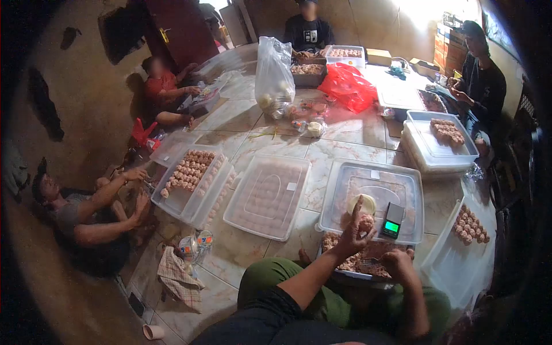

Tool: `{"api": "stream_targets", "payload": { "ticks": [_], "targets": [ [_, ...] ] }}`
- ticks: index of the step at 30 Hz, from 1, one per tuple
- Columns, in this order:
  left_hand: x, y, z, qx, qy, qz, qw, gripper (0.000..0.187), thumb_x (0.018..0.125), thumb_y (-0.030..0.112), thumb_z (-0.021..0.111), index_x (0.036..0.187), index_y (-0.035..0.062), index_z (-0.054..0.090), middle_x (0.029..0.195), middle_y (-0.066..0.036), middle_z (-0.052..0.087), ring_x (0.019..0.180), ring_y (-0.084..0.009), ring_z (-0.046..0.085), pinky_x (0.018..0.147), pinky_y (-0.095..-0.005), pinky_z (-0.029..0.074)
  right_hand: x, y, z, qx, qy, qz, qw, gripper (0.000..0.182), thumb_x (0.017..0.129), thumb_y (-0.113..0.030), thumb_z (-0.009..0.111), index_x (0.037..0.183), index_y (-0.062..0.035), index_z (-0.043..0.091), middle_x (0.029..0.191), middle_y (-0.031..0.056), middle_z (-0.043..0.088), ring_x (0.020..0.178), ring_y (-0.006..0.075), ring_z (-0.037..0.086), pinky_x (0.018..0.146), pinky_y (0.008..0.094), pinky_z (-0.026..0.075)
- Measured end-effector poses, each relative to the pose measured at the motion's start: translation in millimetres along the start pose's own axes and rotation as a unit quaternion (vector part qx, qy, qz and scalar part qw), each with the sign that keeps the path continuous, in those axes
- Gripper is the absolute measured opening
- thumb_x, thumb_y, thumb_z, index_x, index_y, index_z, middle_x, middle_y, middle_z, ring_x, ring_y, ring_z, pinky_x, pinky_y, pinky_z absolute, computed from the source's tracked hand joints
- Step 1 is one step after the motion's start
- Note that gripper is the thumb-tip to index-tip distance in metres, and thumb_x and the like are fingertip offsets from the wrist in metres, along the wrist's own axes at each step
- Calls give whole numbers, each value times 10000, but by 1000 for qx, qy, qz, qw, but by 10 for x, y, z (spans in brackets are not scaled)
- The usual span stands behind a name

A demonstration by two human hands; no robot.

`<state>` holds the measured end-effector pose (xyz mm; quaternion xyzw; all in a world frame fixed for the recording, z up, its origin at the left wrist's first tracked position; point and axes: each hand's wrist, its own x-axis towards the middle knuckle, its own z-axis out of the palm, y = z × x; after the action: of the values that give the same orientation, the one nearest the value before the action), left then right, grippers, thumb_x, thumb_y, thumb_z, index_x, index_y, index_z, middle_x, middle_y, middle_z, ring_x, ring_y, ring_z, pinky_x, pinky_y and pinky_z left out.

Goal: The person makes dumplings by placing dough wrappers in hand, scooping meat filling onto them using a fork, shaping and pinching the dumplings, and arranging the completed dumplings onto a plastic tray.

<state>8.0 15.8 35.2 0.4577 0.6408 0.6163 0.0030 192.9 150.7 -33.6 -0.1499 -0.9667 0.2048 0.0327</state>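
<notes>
My left hand (353, 234) is over the near edge of a lidded clear box (405, 172), with a ball of pink filling (365, 223) held at its fingers. One finger points up over a pale round wrapper (361, 204) on the lid. Beside it on the lid lies a small black scale (393, 221) with a lit green display. Below, a tub of pink filling (376, 252) rests before my legs. My right hand (398, 264) is closed round a metal fork (371, 261) whose head touches the filling.
Boxes of formed balls stand at left (187, 172), right (460, 230) and far right (445, 132). A closed box (267, 195) lies left of centre. Plastic bags (275, 75), a checked cloth (178, 276) and a cup (153, 332) are around. Several people sit about the floor.
</notes>
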Motion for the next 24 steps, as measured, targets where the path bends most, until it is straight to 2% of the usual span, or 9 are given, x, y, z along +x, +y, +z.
{"api": "stream_targets", "payload": {
  "ticks": [1,3,6,9,12,15,18,21,24],
  "targets": [
    [3,-11,14,17,7,14,1000,1066,643,129,795,1415,42,65,777,-88,568,728,-224,563,781,-357,451,10,83,94,21,5,4,1000,80,729,-211,594,733,-189,671,744,30,637,785,225,584,708,458,307],
    [-39,-33,49,-68,-2,-34,997,1047,631,131,801,1408,41,105,787,-96,575,740,-234,568,787,-360,452,25,197,255,64,16,13,998,88,733,-200,585,734,-200,673,750,17,640,793,213,584,702,474,298],
    [-56,16,23,-20,-17,-27,999,834,636,102,785,1319,44,310,809,-106,600,769,-241,591,783,-355,465,33,-173,-201,28,-27,10,999,115,717,-128,606,801,-78,666,817,159,615,799,348,607,695,422,467],
    [-68,-142,18,4,-73,45,996,485,641,64,767,1080,47,562,819,-105,625,798,-239,615,755,-345,487,19,-58,-43,-10,-12,8,1000,98,727,-195,575,749,-202,671,776,7,643,806,213,587,707,489,320],
    [-54,-174,71,-11,-30,86,996,233,648,56,759,813,44,596,818,-99,637,784,-231,627,711,-338,502,4,-32,2,2,12,3,1000,91,728,-201,564,728,-196,655,766,6,636,812,219,588,704,495,324],
    [-42,-187,54,-6,-42,75,996,221,663,75,763,794,43,588,821,-91,639,787,-216,630,706,-331,500,12,-31,-30,-16,0,-11,1000,99,743,-202,553,714,-195,648,757,6,631,817,223,589,714,494,324],
    [-76,-203,58,-42,-31,-10,999,202,674,89,768,748,44,585,794,-66,634,770,-174,612,715,-307,489,18,-100,-96,-14,-10,6,1000,101,743,-206,555,717,-197,652,773,14,632,814,230,590,729,501,326],
    [-88,-213,17,-32,-46,-21,998,321,689,96,765,932,29,566,824,-72,612,770,-159,578,726,-300,480,31,-45,-46,-5,-13,1,1000,113,756,-217,554,724,-190,659,781,28,634,819,251,591,742,505,327],
    [-71,-123,40,-93,19,-27,995,695,692,109,766,1261,18,380,871,-99,582,756,-171,555,730,-312,480,10,-148,-141,48,5,34,998,109,750,-206,561,741,-182,667,793,52,633,828,272,590,749,503,327]
  ]
}}
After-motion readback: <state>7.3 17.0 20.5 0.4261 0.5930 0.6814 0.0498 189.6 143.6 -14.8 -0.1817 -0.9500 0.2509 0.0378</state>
